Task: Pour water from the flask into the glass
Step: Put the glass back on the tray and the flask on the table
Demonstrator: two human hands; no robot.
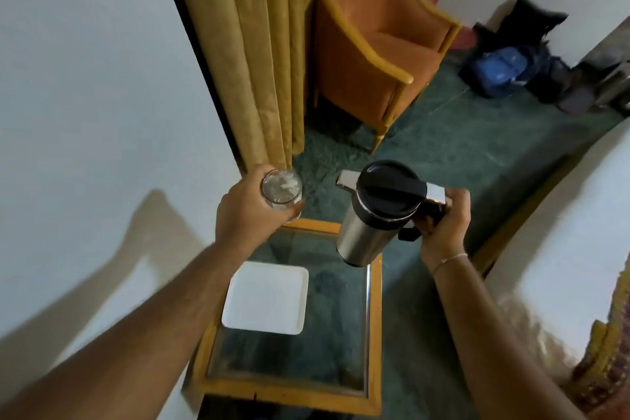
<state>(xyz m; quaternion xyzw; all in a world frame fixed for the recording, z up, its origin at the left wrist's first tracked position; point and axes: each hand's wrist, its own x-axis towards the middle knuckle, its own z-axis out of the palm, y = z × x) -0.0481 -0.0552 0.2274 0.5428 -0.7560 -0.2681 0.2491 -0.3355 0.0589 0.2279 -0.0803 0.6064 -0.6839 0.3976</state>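
- The left hand point(245, 215) is wrapped around the glass point(281, 188).
- The right hand point(443, 225) grips the flask point(368, 232) handle, above the bench point(374, 317).

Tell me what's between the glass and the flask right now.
Nothing: in the head view the gap between the glass and the flask is open air, with green carpet below.

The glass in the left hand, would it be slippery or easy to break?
The glass looks clear, smooth and thin-walled, so probably fragile and slick if wet. The left hand wraps its fingers around it, suggesting it is light. Being round, it would likely roll if laid down.
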